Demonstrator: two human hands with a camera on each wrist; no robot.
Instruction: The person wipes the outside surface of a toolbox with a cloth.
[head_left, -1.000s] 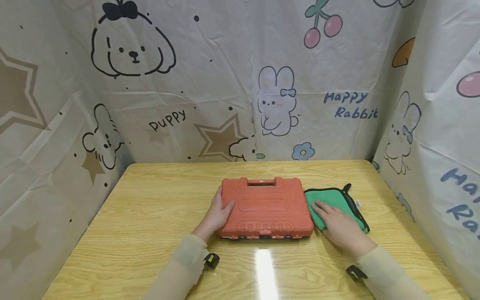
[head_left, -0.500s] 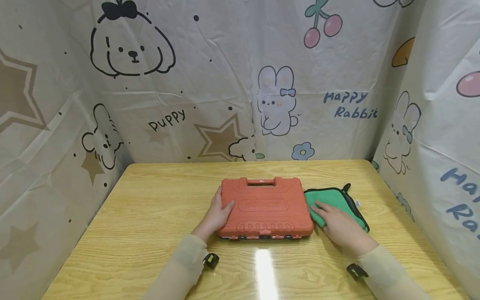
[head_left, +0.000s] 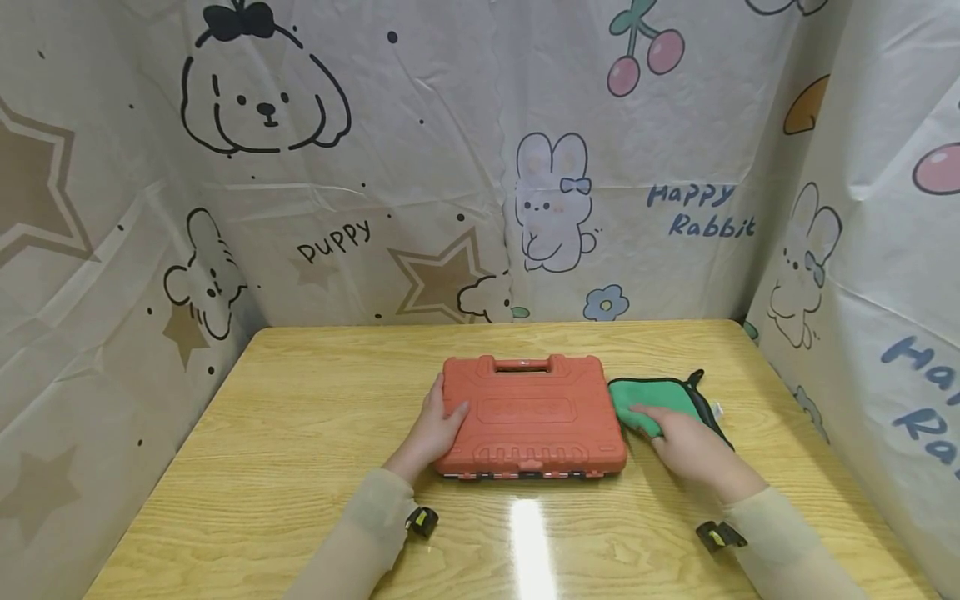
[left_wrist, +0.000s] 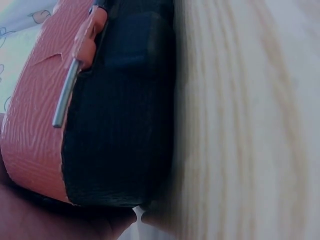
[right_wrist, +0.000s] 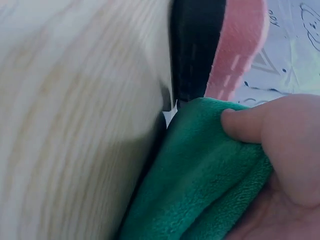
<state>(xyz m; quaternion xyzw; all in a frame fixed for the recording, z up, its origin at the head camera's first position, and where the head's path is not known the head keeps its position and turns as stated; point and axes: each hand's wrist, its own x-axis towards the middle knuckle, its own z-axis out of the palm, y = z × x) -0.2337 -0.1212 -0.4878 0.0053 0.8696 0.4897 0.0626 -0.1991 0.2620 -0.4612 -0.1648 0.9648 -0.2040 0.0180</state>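
A red plastic tool case [head_left: 528, 410] lies flat mid-table, its handle toward the back wall. My left hand [head_left: 435, 427] grips its left side, thumb on the lid. In the left wrist view, the black lower half [left_wrist: 120, 130] and a metal hinge pin [left_wrist: 65, 95] show close up. Just right of the case is a folded green cloth [head_left: 637, 395] with black edging and a hanging loop. My right hand [head_left: 692, 450] pinches its near side, thumb on top; in the right wrist view the plush cloth [right_wrist: 195, 170] bunches into a fold under the thumb [right_wrist: 242, 124].
The wooden table [head_left: 315, 400] carries a bright light streak in front of the case. A printed curtain [head_left: 420, 167] with cartoon animals encloses the back and both sides. Each wrist wears a small black camera.
The right hand's fingers have closed from lying on the green cloth to pinching it, and its near part has gathered into a fold. The left hand and case have not moved.
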